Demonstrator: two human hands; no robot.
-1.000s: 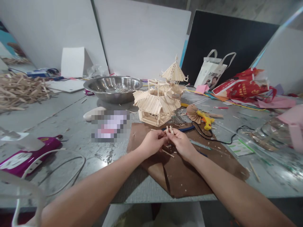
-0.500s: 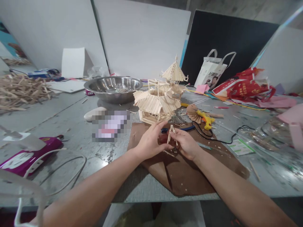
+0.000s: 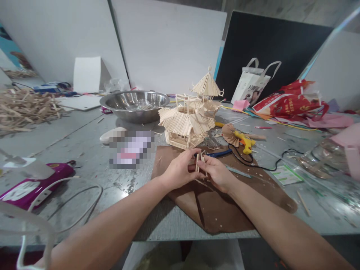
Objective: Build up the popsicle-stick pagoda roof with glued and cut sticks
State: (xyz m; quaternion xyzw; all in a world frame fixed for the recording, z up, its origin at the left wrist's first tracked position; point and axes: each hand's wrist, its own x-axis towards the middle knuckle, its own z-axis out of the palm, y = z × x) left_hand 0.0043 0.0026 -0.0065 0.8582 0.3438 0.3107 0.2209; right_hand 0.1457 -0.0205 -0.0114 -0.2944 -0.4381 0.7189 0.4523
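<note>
Over the brown cloth (image 3: 219, 213), my left hand (image 3: 179, 170) and my right hand (image 3: 218, 172) meet around several short wooden sticks (image 3: 197, 163). The left thumb and fingers close on the sticks from the left, holding them roughly upright. From the other side, my right fingers pinch sticks too; whether these are joined I cannot tell. Blue-handled pliers (image 3: 218, 153) lie just behind the right hand, partly hidden by it. A wooden stick model pavilion (image 3: 187, 123) with a sloping roof stands behind both hands.
A second stick tower (image 3: 208, 88) rises behind the pavilion. To the left are a steel basin (image 3: 135, 116), a blurred-out phone (image 3: 132, 150) and a purple power strip (image 3: 53, 183). A yellow glue gun (image 3: 246, 144) with a black cord and a clear container (image 3: 317, 159) are on the right.
My left fingers have lowered and closed in on the sticks. The sticks have shifted slightly left and now stand more upright, and my right hand has moved slightly with them.
</note>
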